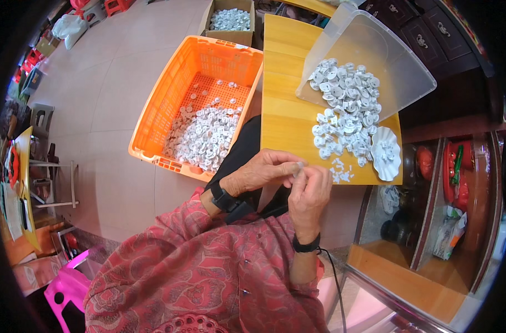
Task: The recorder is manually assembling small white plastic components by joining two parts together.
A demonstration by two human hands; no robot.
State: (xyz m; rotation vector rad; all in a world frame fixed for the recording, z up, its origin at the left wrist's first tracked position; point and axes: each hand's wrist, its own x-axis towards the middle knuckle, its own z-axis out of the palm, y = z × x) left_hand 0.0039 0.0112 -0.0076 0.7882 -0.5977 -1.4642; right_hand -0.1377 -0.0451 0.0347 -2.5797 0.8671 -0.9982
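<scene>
Two hands meet just in front of the body, above the lap. The left hand (261, 173) has its fingers curled in, thumb and fingertips pinched on a small white plastic piece (299, 165). The right hand (309, 194) is closed on the same piece from the other side, fingertips touching those of the left. Each wrist carries a black band, and the sleeves are red with a floral pattern.

Just beyond the hands lies the near edge of a yellow wooden bench (286, 119). A few small white offcuts (340, 171) lie at that edge, near the fingertips. Beside them, at the right corner, stands a white scalloped dish (386, 152) with small white bits in it. Behind these, a heap of white plastic parts (346, 108) spreads across the bench and runs into a clear plastic tub (386, 61), tipped on its side with its mouth toward the person.

On the floor to the left of the bench sits an orange plastic crate (170, 105), partly filled with similar white parts. Farther off, a cardboard box (231, 25) holds more of them.
</scene>
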